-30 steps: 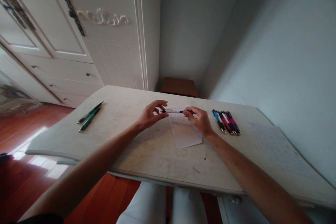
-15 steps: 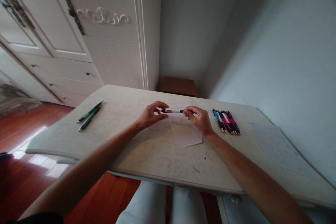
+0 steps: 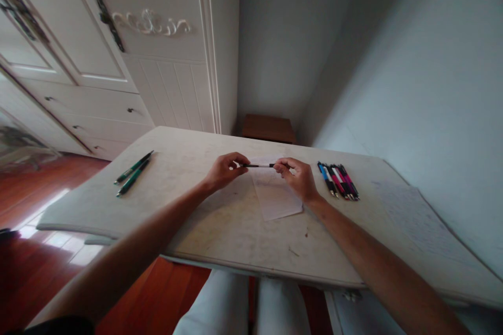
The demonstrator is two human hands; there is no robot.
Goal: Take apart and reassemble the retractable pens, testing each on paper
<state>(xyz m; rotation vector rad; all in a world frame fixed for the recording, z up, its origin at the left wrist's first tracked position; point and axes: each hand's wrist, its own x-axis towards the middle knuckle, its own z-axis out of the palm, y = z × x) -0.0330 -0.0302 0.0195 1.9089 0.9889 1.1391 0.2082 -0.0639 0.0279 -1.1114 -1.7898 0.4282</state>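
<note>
A white pen with black ends [image 3: 264,166] lies level between my two hands, above a sheet of paper [image 3: 278,200] on the table. My left hand [image 3: 228,170] pinches its left end between thumb and fingers. At the right end, the thumb and fingers of my right hand [image 3: 296,177] are closed on it. To the right of that hand lies a row of several pens [image 3: 338,180] in blue, black, white and pink. Two green pens [image 3: 134,174] rest side by side at the table's left.
The pale table [image 3: 220,230] has rounded corners and a scuffed top. Faint scribbles cover its right part [image 3: 424,220], beside the wall. A white wardrobe [image 3: 168,89] stands behind on the left, and a brown wooden stool or box [image 3: 268,126] is beyond the far edge.
My left fingers have closed onto the pen's left end, where they were apart around it before. The pen seems to have turned a little about its length. My right hand stays put.
</note>
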